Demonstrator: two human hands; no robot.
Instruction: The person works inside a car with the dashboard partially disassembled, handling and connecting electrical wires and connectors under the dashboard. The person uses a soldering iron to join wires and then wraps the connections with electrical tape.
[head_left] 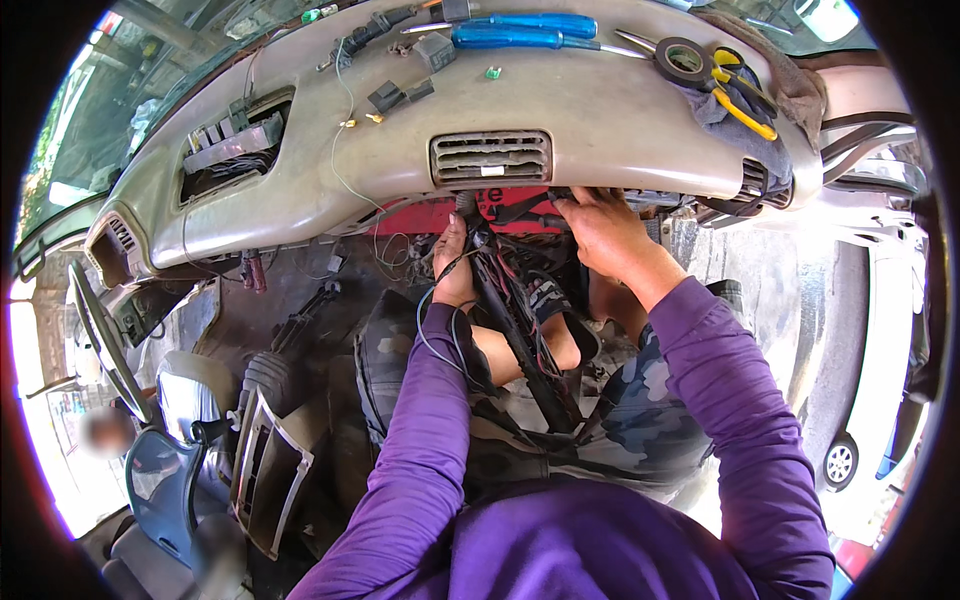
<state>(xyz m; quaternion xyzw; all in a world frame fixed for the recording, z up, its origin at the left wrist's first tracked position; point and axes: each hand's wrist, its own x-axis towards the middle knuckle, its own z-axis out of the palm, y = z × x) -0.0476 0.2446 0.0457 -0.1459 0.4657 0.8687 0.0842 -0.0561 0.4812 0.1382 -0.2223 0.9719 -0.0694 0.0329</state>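
Sleeves (pixel 425 420) of purple cloth reach forward over camouflage trousers (pixel 650 420). Between the forearms, a dark wire harness (pixel 535 365) slants up from between the knees toward the underside of the beige dashboard (pixel 350 150). Its upper end lies just right of the left hand (pixel 452 268), whose thumb points up and fingers curl narrow; whether they grip it I cannot tell. The right hand (pixel 605 235) is apart from it, farther right, fingers bent up at the dashboard's lower edge, tips partly hidden, their hold unclear. Behind the harness is a red panel (pixel 410 217). On top of the dashboard, farther back, lie blue-handled screwdrivers (pixel 510 38), a black tape roll (pixel 685 62) and scissors (pixel 722 74) by a grey cloth (pixel 722 128).
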